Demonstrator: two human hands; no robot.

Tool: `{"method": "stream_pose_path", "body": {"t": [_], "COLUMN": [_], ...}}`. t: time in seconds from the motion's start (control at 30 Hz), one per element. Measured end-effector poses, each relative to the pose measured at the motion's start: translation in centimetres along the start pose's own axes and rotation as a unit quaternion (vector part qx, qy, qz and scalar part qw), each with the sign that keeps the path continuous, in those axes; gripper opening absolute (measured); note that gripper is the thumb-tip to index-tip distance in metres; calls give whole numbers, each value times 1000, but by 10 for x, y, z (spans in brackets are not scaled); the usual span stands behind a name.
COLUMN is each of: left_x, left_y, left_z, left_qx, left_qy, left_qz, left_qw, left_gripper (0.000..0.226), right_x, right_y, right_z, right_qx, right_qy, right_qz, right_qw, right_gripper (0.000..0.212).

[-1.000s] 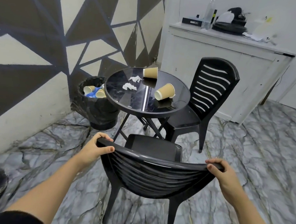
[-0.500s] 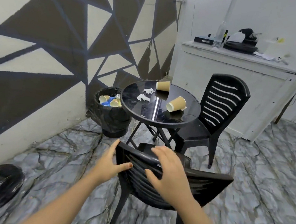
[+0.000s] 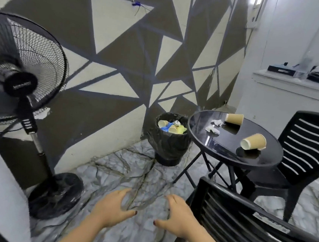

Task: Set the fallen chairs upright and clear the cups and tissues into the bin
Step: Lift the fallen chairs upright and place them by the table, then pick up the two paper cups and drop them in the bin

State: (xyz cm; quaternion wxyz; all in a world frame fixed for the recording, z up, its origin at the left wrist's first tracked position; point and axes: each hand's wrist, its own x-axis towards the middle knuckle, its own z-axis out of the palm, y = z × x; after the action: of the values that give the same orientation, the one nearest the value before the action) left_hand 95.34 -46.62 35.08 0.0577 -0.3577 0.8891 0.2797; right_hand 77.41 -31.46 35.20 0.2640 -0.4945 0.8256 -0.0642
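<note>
Both hands empty, left hand [image 3: 113,210] and right hand [image 3: 179,218] fingers spread; two paper cups [image 3: 253,142] and tissues [image 3: 213,129] on the tabletop [image 3: 229,153] beyond the fingertips; light, crushable; grip cup walls gently.

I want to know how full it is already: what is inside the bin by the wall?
The bin holds two paper cups lying near the top, with blue and yellow scraps. Whatever lies deeper is covered by these and by the black liner.
</note>
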Motion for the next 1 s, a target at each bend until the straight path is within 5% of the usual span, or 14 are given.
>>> {"method": "stream_pose_path", "body": {"t": [0.47,1.0], "left_x": [69,298], "left_y": [-114,-51], "left_z": [-103,-146], "left_qx": [69,21], "left_qy": [-48,-34], "left_qz": [88,168], "left_qw": [993,985], "left_gripper": [92,88], "right_x": [102,261], "right_y": [-100,-13], "right_z": [11,-101], "right_qx": [77,107], "right_qy": [42,119], "right_qz": [84,119], "right_qw": [993,980], "right_gripper": [109,104]}}
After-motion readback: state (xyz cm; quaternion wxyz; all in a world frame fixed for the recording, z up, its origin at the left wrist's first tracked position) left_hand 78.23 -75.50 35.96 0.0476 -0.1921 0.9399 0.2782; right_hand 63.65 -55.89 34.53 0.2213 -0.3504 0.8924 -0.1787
